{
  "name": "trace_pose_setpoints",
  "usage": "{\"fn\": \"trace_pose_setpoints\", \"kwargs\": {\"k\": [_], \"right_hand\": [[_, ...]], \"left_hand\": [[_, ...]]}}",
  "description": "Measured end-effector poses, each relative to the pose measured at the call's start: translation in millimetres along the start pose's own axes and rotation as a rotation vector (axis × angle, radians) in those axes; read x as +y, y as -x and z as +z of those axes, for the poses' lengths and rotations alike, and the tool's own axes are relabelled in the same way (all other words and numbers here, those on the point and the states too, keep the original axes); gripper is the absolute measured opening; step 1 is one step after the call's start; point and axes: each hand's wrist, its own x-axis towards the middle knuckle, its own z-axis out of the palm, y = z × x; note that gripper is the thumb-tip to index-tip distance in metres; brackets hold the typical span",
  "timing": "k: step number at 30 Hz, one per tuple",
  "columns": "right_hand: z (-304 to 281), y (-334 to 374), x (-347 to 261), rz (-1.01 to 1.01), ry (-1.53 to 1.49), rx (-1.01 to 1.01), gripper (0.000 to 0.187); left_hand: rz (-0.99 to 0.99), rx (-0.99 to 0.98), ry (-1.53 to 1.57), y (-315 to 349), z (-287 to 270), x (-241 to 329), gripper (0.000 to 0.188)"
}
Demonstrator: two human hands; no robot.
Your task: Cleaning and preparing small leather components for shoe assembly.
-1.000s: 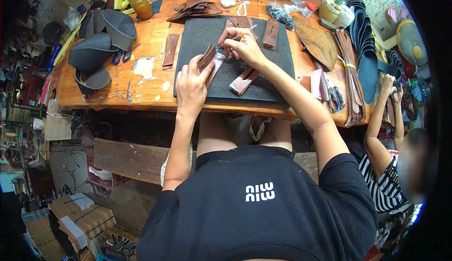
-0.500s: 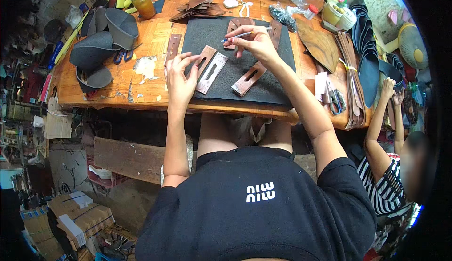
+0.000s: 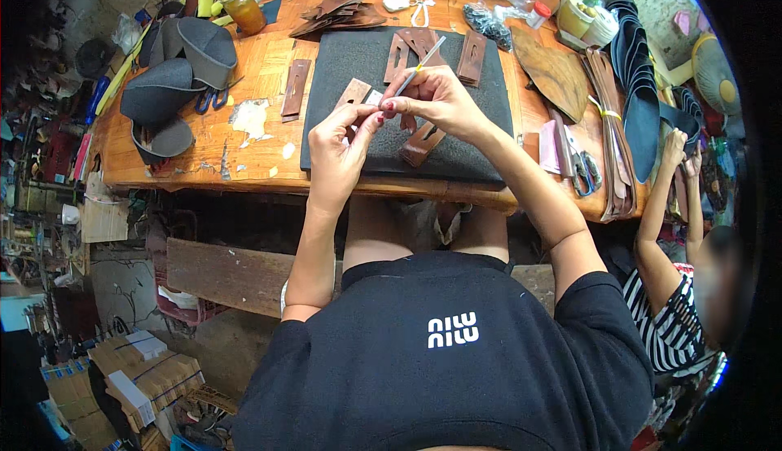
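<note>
The head camera showed both hands meeting above the black mat (image 3: 326,146) near the desk's front edge. The right hand (image 3: 444,105) gripped a slim pen (image 3: 429,54) between thumb and fingers, its upper end slanting away to the right. The left hand (image 3: 346,137) had thumb and forefinger drawn together, touching or almost touching the right fingertips; whether they pinched anything small, I could not tell. Directly below the hands lay a slotted leather strip (image 3: 354,93) on the mat's left half, largely hidden by them.

Another leather strip (image 3: 419,148) lay toward the mat's front edge, and a leather stack (image 3: 472,56) by its far right corner. Just off its left edge, a lone brown strip (image 3: 294,89) lay on the desk (image 3: 269,154).

White lettering (image 3: 453,329) in two lines marked the black shirt (image 3: 456,386).

Further out, curved black pieces (image 3: 191,48) filled the desk's left end, beside blue-handled scissors (image 3: 213,99). Along the right end lay a leaf-shaped board (image 3: 554,72) and a tied bundle of brown straps (image 3: 612,146). Past that end sat a co-worker in stripes (image 3: 672,321), arms raised.
</note>
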Motion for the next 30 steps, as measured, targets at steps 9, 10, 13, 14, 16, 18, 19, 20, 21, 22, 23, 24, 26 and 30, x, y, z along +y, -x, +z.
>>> {"fn": "trace_pose_setpoints", "kwargs": {"k": [9, 10, 13, 14, 16, 18, 19, 20, 21, 22, 23, 24, 26, 30], "right_hand": [[-1.6, -5.8, -2.1, -0.074, -0.035, 0.034, 0.019], [-1.2, -6.8, -2.6, -0.085, -0.031, 0.031, 0.018], [-33.5, -7.0, -18.8, -0.229, -0.013, 0.321, 0.018], [-54.8, -7.8, -20.3, -0.258, -0.036, 0.343, 0.017], [-40.4, -9.2, -24.1, -0.144, 0.074, 0.279, 0.015], [-11.9, -15.6, -7.0, -0.198, -0.005, 0.143, 0.014], [-5.3, -17.0, -0.7, -0.163, -0.035, 0.093, 0.014], [-1.0, -17.2, 4.3, -0.127, -0.065, 0.043, 0.015], [3.1, -14.7, 6.9, -0.095, -0.067, 0.064, 0.016], [2.8, -14.5, 10.0, -0.093, -0.068, 0.063, 0.016], [2.4, -14.3, 13.6, -0.091, -0.058, 0.081, 0.016], [3.1, -13.7, 15.8, -0.092, -0.048, 0.103, 0.016], [2.4, -13.6, 17.7, -0.079, -0.047, 0.107, 0.016], [-41.3, -12.8, -10.0, -0.210, -0.047, 0.402, 0.013]], "left_hand": [[0.094, -0.003, -0.118, -3.0, -1.9, 2.0, 0.011], [0.103, 0.023, -0.129, -2.2, -2.9, -0.3, 0.011], [0.058, 0.099, -0.108, -0.6, -10.1, -7.9, 0.009], [0.003, 0.148, -0.079, 0.6, -12.9, -8.8, 0.008], [-0.011, 0.131, -0.165, 1.3, -11.6, -3.1, 0.009], [0.001, 0.115, -0.029, -1.5, 3.7, 4.7, 0.013], [0.039, 0.097, -0.001, -4.0, 6.6, 4.4, 0.014], [0.040, 0.100, -0.003, -5.4, 6.5, -2.1, 0.014], [0.069, 0.118, 0.002, -5.5, 6.9, -8.3, 0.012], [0.098, 0.137, 0.007, -5.0, 7.0, -14.0, 0.010], [0.118, 0.136, -0.007, -3.9, 6.8, -19.6, 0.010], [0.116, 0.134, -0.008, -3.7, 6.0, -19.2, 0.010], [0.146, 0.116, -0.120, -2.7, 3.0, -18.7, 0.008], [-0.029, 0.140, -0.063, 3.6, -7.6, -4.2, 0.012]]}}
